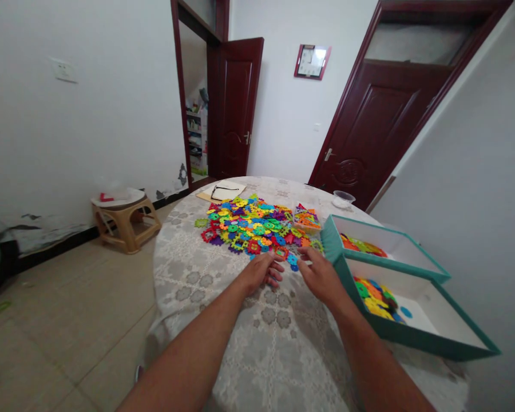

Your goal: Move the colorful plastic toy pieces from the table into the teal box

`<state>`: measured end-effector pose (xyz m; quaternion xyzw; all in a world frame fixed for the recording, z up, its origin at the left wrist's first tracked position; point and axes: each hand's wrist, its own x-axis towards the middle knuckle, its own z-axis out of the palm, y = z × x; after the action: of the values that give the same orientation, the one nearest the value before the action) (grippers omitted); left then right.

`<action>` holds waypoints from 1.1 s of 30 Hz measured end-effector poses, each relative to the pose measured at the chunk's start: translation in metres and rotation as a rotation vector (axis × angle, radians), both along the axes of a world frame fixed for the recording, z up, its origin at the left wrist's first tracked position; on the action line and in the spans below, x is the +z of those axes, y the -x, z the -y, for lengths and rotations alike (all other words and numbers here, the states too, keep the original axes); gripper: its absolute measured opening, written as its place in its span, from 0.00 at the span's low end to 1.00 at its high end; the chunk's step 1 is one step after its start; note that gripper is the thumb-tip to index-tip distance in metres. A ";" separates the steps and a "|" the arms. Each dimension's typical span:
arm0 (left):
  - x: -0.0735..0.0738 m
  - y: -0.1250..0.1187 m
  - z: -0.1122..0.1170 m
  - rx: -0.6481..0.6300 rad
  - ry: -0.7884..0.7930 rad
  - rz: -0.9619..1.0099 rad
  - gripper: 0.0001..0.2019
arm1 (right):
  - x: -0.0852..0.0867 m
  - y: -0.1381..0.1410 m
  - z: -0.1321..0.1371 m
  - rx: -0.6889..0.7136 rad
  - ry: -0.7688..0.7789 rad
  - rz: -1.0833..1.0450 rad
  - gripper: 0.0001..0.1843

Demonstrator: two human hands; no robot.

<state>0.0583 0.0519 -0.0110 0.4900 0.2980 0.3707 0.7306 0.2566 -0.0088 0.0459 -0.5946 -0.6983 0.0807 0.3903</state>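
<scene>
A heap of colourful plastic interlocking pieces (pixel 249 220), some flower-shaped and some square frames, lies on the round table. My left hand (pixel 262 272) is at the heap's near edge, its fingers loosely bent and apart, with nothing visible in them. Just beyond its fingertips is a red square piece (pixel 280 252); I cannot tell whether they touch. Facing it, my right hand (pixel 319 276) is open, thumb and fingers apart. Blue flower-shaped pieces (pixel 292 261) lie between the two hands.
On the right stand two teal boxes, a near one (pixel 420 337) and a far one (pixel 416 243), both with pieces inside. A clear tub (pixel 306 228) of pieces borders the heap. Glasses (pixel 223 190) rest on paper at the back, and a clear bowl (pixel 343 197) sits back right.
</scene>
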 end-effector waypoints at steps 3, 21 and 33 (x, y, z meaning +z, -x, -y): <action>0.002 0.002 0.004 -0.019 -0.026 0.013 0.29 | -0.043 0.030 -0.003 0.063 -0.049 0.044 0.18; 0.060 0.084 -0.039 0.974 -0.531 -0.410 0.20 | -0.088 0.036 0.004 0.116 -0.198 0.336 0.14; 0.017 0.197 -0.144 0.790 -0.827 -1.364 0.25 | -0.078 0.046 0.004 0.195 -0.125 0.228 0.06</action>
<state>-0.1385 0.1956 0.0056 0.6902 0.6577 0.3010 -0.0222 0.2111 -0.0130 -0.0320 -0.5037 -0.7961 0.0067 0.3353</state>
